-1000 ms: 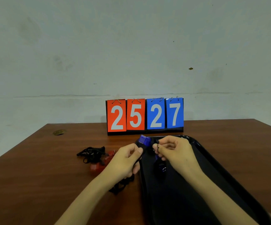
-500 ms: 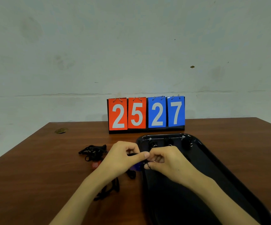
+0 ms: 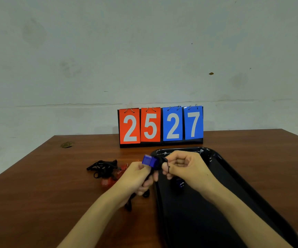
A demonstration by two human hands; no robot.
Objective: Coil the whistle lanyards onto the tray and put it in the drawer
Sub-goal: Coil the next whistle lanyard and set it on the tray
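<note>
Wooden bench [image 3: 46,203], left hand [image 3: 135,178] gripping the blue whistle [image 3: 149,160], right hand [image 3: 185,167] fingers [image 3: 180,161] pinching its lanyard [image 3: 160,161]; I'd keep wraps snug.

A blue whistle [image 3: 149,161], black lanyard [image 3: 128,203] trailing, held beside the black tray [image 3: 184,221].

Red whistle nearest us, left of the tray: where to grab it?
Probably pinch the red whistle by its boxy body, from above on the near side. It lies on the table in front of the tangled black lanyards, so that side is free of cord.
</note>
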